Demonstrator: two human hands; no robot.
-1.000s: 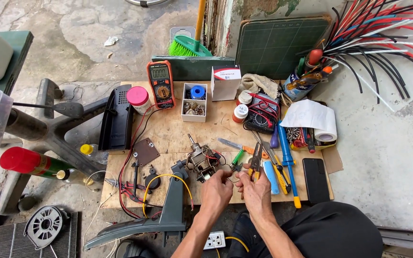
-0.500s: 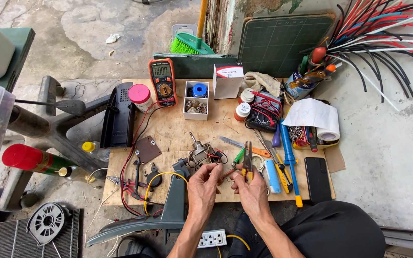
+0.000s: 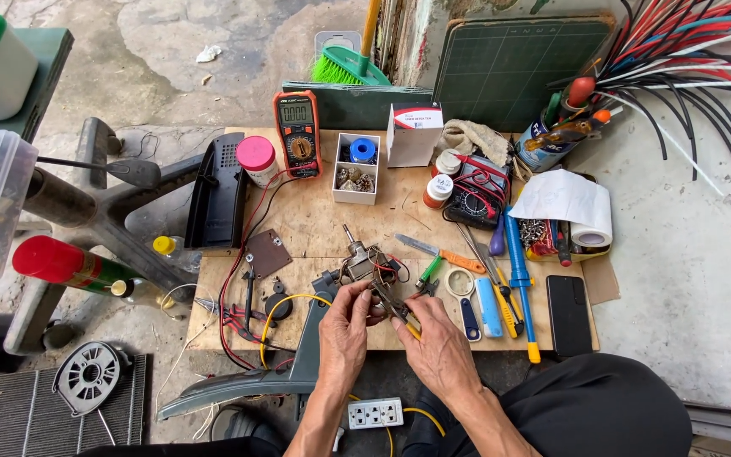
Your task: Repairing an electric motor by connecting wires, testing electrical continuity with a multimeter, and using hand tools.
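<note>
Worn plywood board [image 3: 332,228] lay on cracked concrete floor [image 3: 213,42]. Near edge, centre: left hand [image 3: 344,326] pinched small motor assy [image 3: 365,267] w/ wires; right hand [image 3: 437,347] gripped pliers [image 3: 395,306] at it. Multimeter [image 3: 298,131] far, green broom [image 3: 349,63] beyond.

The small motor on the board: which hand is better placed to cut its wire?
Right hand, probably: it holds the pliers, tips at the small motor. Left hand steadies it.
</note>
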